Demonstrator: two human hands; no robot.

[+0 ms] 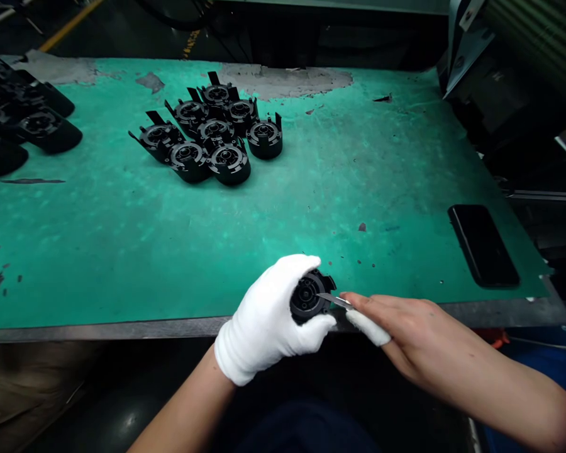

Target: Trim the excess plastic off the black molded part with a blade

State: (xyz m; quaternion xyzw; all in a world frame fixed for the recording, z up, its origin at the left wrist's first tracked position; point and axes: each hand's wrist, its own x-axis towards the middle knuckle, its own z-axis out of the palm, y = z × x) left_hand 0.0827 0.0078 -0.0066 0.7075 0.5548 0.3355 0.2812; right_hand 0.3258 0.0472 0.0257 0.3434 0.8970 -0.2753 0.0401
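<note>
My left hand (268, 318), in a white glove, is closed round a round black plastic part (309, 296) at the table's near edge. My bare right hand (400, 327) pinches a small blade (334, 300) with a white-wrapped handle, its tip touching the part's open face. Both hands hover just over the front rim of the green mat (122, 239).
Several identical black parts (212, 135) are clustered at the back middle of the mat. More black parts (23, 126) lie at the far left. A black phone (483, 245) rests near the right edge. Machinery (514, 75) stands at the right.
</note>
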